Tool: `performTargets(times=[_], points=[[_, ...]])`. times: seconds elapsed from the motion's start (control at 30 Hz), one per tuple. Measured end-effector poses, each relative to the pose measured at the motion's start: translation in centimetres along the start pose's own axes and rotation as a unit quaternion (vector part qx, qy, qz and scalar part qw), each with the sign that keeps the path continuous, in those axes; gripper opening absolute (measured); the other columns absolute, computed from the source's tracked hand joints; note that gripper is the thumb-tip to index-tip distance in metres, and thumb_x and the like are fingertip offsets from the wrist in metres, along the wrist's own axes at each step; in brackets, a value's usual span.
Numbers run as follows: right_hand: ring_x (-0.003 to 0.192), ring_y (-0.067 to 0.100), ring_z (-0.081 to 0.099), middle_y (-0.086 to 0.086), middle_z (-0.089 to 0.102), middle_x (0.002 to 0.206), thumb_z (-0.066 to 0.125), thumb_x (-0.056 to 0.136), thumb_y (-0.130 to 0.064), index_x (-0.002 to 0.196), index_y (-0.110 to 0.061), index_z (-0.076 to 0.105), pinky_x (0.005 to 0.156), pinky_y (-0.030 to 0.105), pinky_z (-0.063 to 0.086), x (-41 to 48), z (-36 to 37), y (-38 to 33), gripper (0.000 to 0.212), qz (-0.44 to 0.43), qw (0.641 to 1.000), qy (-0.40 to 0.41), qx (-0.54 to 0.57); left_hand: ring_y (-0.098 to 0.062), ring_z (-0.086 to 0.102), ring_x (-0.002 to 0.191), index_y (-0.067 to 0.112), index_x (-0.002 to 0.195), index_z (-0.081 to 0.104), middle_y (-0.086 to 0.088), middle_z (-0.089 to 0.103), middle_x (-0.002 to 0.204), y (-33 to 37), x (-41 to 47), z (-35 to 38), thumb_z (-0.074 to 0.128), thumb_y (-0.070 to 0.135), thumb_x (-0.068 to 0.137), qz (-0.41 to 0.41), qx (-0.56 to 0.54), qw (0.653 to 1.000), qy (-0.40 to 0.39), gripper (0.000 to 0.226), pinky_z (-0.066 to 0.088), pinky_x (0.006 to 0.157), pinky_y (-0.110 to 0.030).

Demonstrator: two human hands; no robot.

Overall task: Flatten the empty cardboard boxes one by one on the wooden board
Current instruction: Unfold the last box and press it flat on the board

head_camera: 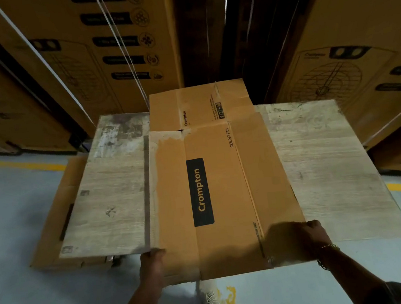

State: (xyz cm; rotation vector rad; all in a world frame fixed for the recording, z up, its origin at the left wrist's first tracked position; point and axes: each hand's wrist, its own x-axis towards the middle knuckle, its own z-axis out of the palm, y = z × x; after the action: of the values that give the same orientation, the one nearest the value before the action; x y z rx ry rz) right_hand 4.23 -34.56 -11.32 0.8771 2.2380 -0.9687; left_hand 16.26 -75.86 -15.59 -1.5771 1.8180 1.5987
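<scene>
A flattened brown Crompton ceiling-fan box (223, 186) lies lengthwise across the middle of the pale wooden board (320, 163), its near end sticking out past the board's front edge. My left hand (151, 267) grips the box's near left corner from below, fingers hidden under the cardboard. My right hand (311, 235) grips the near right edge, fingers curled over the top. A second flattened box (199, 104) lies beyond it at the board's far edge.
More flat cardboard (53, 231) pokes out from under the board on the left. Tall stacked fan cartons stand at the back left (72, 66) and at the right (358, 58), with a dark gap between them. The grey floor (22, 284) has yellow lines.
</scene>
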Motion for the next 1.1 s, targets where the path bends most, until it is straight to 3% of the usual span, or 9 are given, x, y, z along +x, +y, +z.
performTargets(times=[0.07, 0.2, 0.27, 0.37, 0.47, 0.6, 0.7, 0.93, 1.1], points=[[0.102, 0.032, 0.053, 0.023, 0.058, 0.123, 0.055, 0.095, -0.031, 0.118, 0.002, 0.048, 0.100, 0.050, 0.041, -0.3, -0.1, 0.1, 0.040, -0.021, 0.999, -0.023, 0.030, -0.029, 0.056, 0.089, 0.008, 0.111, 0.061, -0.014, 0.064, 0.108, 0.1, -0.5, -0.1, 0.062, 0.043, 0.073, 0.018, 0.041, 0.999, -0.001, 0.051, 0.043, 0.083, -0.038], [0.092, 0.031, 0.066, 0.008, 0.074, 0.095, 0.066, 0.065, -0.063, 0.097, -0.010, 0.066, 0.092, 0.051, 0.050, -0.4, -0.4, 1.9, 0.062, -0.082, 0.995, -0.024, 0.049, -0.030, 0.054, 0.104, 0.011, 0.115, 0.065, -0.016, 0.061, 0.126, 1.9, -4.1, -1.0, 0.052, 0.050, 0.086, 0.065, 0.057, 0.996, 0.019, 0.051, 0.038, 0.088, -0.035], [0.083, 0.027, 0.070, 0.003, 0.076, 0.082, 0.069, 0.069, -0.067, 0.087, -0.011, 0.072, 0.086, 0.049, 0.055, -1.3, -0.9, 2.7, 0.059, -0.085, 0.995, -0.019, 0.047, -0.036, 0.053, 0.121, 0.008, 0.129, 0.061, -0.017, 0.058, 0.135, 1.4, -6.1, -1.8, 0.052, 0.055, 0.095, 0.092, 0.067, 0.991, 0.065, 0.059, 0.035, 0.090, -0.037], [0.077, 0.027, 0.067, 0.006, 0.072, 0.079, 0.062, 0.082, -0.066, 0.081, -0.016, 0.067, 0.079, 0.044, 0.055, -3.7, -2.0, 3.5, 0.051, -0.159, 0.986, 0.039, -0.004, -0.036, 0.053, 0.125, 0.007, 0.137, 0.055, -0.017, 0.056, 0.139, -0.4, -9.7, -2.8, 0.057, 0.056, 0.093, 0.118, 0.077, 0.987, 0.072, 0.066, 0.040, 0.095, -0.038], [0.077, 0.032, 0.064, 0.007, 0.066, 0.079, 0.050, 0.088, -0.066, 0.081, -0.020, 0.059, 0.072, 0.039, 0.051, -6.5, -2.6, 4.1, 0.047, -0.230, 0.968, 0.088, -0.052, -0.031, 0.058, 0.118, 0.007, 0.129, 0.062, -0.008, 0.064, 0.124, -1.8, -12.8, -3.3, 0.058, 0.049, 0.094, 0.163, 0.057, 0.984, 0.042, 0.055, 0.043, 0.090, -0.032], [0.074, 0.039, 0.065, 0.015, 0.064, 0.072, 0.047, 0.093, -0.054, 0.073, -0.019, 0.052, 0.067, 0.043, 0.051, -10.0, -1.8, 3.6, 0.041, -0.298, 0.945, 0.118, -0.069, -0.015, 0.068, 0.087, 0.023, 0.111, 0.071, 0.011, 0.071, 0.092, -3.8, -16.2, -5.0, 0.047, 0.061, 0.090, 0.255, 0.083, 0.960, 0.079, 0.050, 0.055, 0.081, -0.036], [0.081, 0.043, 0.066, 0.019, 0.059, 0.068, 0.055, 0.090, -0.049, 0.068, -0.015, 0.052, 0.066, 0.042, 0.046, -12.5, -0.6, 2.5, 0.041, -0.319, 0.939, 0.119, -0.036, -0.008, 0.068, 0.080, 0.029, 0.104, 0.071, 0.011, 0.073, 0.084, -5.7, -17.8, -8.5, 0.048, 0.061, 0.092, 0.259, 0.048, 0.958, 0.110, 0.041, 0.057, 0.077, -0.036], [0.076, 0.040, 0.064, 0.017, 0.062, 0.065, 0.037, 0.074, -0.081, 0.062, -0.013, 0.047, 0.065, 0.039, 0.045, -18.7, 7.3, -4.0, 0.070, -0.416, 0.907, 0.067, -0.024, -0.012, 0.069, 0.080, 0.021, 0.082, 0.073, 0.004, 0.074, 0.078, -9.5, -18.0, -19.9, 0.060, 0.054, 0.090, 0.265, -0.040, 0.934, 0.237, 0.036, 0.053, 0.075, -0.035], [0.070, 0.038, 0.060, 0.014, 0.059, 0.060, 0.031, 0.070, -0.081, 0.062, -0.009, 0.048, 0.061, 0.039, 0.042, -23.6, 17.2, -10.4, 0.074, -0.485, 0.873, 0.021, -0.042, 0.002, 0.061, 0.072, 0.027, 0.091, 0.068, 0.016, 0.066, 0.074, -9.7, -16.3, -29.9, 0.060, 0.038, 0.095, 0.270, -0.052, 0.916, 0.290, 0.014, 0.050, 0.069, -0.031]])
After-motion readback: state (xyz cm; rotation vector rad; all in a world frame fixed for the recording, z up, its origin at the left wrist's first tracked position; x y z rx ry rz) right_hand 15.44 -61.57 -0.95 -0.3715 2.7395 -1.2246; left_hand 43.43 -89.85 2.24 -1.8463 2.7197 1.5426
